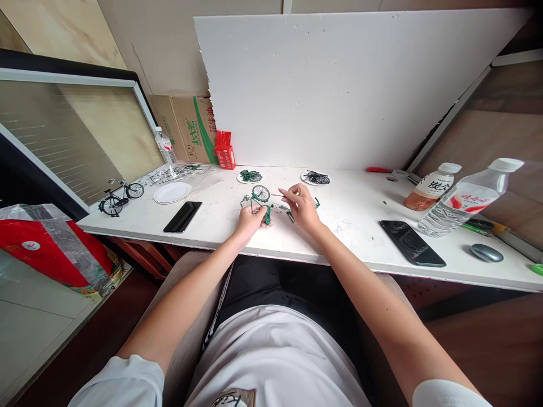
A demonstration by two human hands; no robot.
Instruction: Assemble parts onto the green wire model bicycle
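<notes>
Nearer than the red box (pixel 225 151) and to its right, the left hand (pixel 251 221) pinches a green model bicycle (pixel 261 194), wheel apparently fitted, the right hand's (pixel 302 207) fingers pinch a thin rod (pixel 276 195), and small pieces (pixel 291 216) lie unattached farther right.

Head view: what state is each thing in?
Green model bicycle: held in left hand, one wheel visible
Right hand: pinching a thin rod
Black model bicycle: standing
Left phone: screen dark
Right phone: screen dark
Left water bottle: capped
Right water bottle: capped
Short bottle: capped
Left back plate: loaded
Right back plate: loaded
</notes>
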